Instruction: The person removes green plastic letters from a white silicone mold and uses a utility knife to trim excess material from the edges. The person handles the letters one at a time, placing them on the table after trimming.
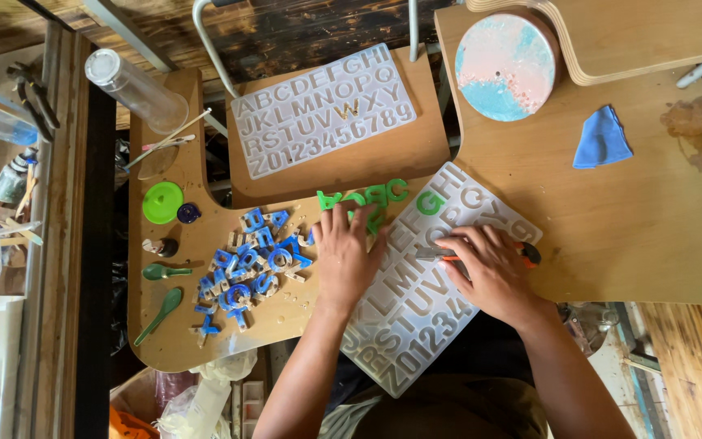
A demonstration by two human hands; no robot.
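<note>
Green spoons (160, 293) and a green lid (162, 202) lie at the table's (652, 219) left end, a pile of blue letters (249, 268) beside them. Left hand (344, 256) rests flat, grip released, fingertips touching green letters (365, 199) at the edge of the clear letter mold (416, 301). Right hand (489, 272) presses on the mold, grip clenched on an orange cutter (522, 252). A second mold (322, 110) lies behind, a blue cloth (603, 138) far right.

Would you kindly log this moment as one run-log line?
left hand: on green letters | right hand: grips orange knife on letter mould | blue letters: piled left
</note>
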